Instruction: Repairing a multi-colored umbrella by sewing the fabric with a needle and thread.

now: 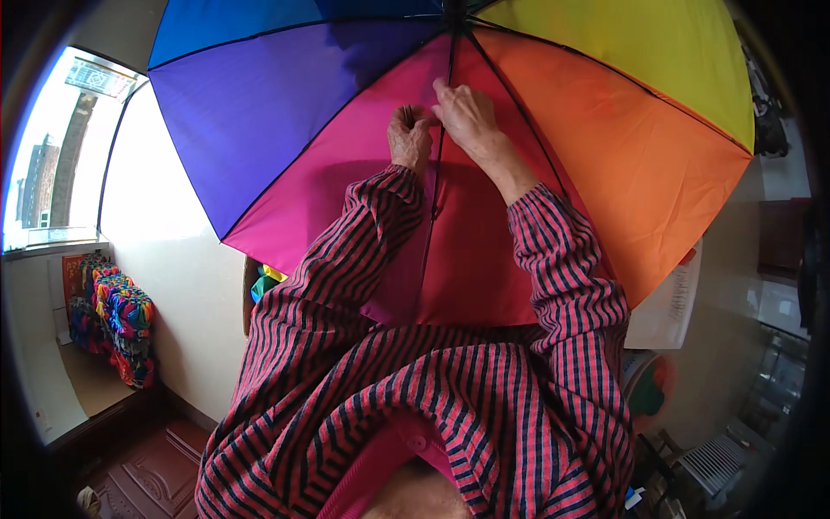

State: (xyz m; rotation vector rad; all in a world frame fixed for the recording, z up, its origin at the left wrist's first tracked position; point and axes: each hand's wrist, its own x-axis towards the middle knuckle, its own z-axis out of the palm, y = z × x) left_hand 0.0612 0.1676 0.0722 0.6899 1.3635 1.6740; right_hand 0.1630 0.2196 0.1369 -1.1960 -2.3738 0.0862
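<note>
A rainbow-coloured umbrella (484, 242) is spread open before me, its dark ribs facing me. My left hand (411, 138) is closed beside the rib (435, 182) that runs down between the pink and red cloth. Something small and dark shows at its fingertips, too small to name. My right hand (469, 119) lies just right of the same rib, raised slightly higher, with thumb and finger pinched together. Whatever sits in that pinch is too fine to see. The two hands nearly meet over the rib. At the top, the ribs gather at a dark hub (456, 10).
Bundles of multicoloured cloth (125, 316) are stacked on a ledge at the left, below a bright window (65, 156). A dark red panelled wooden piece (151, 476) is at lower left. On the right are a metal rack-like seat (713, 458) and a white sheet (666, 303).
</note>
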